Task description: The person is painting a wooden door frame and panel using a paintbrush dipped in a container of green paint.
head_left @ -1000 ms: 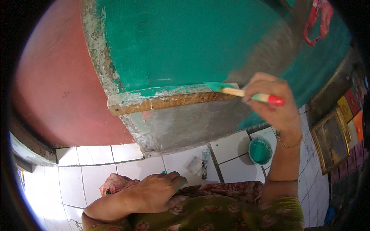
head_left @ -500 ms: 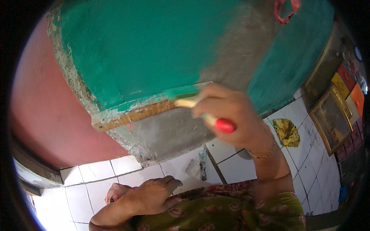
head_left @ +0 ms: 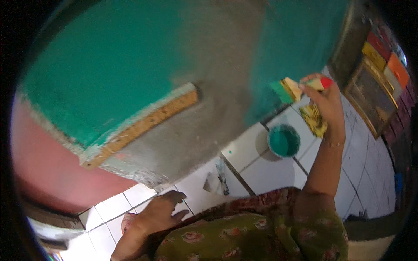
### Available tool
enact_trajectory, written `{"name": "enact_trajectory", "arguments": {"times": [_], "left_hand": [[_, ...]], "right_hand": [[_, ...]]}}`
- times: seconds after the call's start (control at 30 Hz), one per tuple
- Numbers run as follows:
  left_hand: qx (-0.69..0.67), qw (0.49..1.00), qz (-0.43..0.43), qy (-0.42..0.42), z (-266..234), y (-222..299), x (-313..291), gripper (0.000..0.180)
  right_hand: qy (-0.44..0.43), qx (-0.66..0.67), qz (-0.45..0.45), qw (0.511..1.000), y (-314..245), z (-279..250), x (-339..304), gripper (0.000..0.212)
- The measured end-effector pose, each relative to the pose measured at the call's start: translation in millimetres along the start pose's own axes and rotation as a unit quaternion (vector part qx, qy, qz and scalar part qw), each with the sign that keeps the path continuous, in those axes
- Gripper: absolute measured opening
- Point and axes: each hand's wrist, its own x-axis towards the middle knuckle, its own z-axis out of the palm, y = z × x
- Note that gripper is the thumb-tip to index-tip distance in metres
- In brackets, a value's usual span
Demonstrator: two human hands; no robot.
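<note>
My right hand [head_left: 327, 104] is closed round a paintbrush [head_left: 294, 88] with a pale handle, a red end and green paint on its bristles. It is off to the right, above the floor, and the bristles are close to the right part of the wall. Below and to the left of the brush stands a round pot [head_left: 269, 142] with green paint inside. Low on the left, my left hand [head_left: 157, 213] has its fingers apart and holds nothing. In front of me the wall [head_left: 113, 65] is green at left, with a bare grey area [head_left: 217, 65] beside it.
A wooden strip [head_left: 148, 122] is fixed along the green paint's lower edge. On the white tiles lie a scraper-like tool [head_left: 222, 176], its kind unclear, and a yellow patterned cloth [head_left: 312, 119]. A framed picture [head_left: 370, 98] leans at far right; a pink wall [head_left: 56, 174] is at left.
My right hand has carried the brush from the wooden strip to the right, away from it. The view has shifted right, and the paint pot now shows. My left hand's fingers have spread.
</note>
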Motion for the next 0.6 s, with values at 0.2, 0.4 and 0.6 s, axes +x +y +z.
{"name": "enact_trajectory", "arguments": {"times": [0.2, 0.4, 0.6], "left_hand": [[-0.035, 0.990, -0.130, -0.040, 1.7, 23.1, 17.6, 0.040], [-0.026, 0.992, -0.124, -0.020, 10.6, 24.3, 38.0, 0.040], [-0.019, 0.991, -0.132, -0.022, 22.9, 23.6, 49.4, 0.043]], "right_hand": [[-0.080, -0.249, 0.174, 0.949, 170.3, -47.3, 24.4, 0.026], [-0.058, -0.407, 0.126, 0.903, 326.5, -10.8, -17.0, 0.025], [-0.059, -0.337, 0.112, 0.933, 387.7, 33.4, -51.5, 0.030]]}}
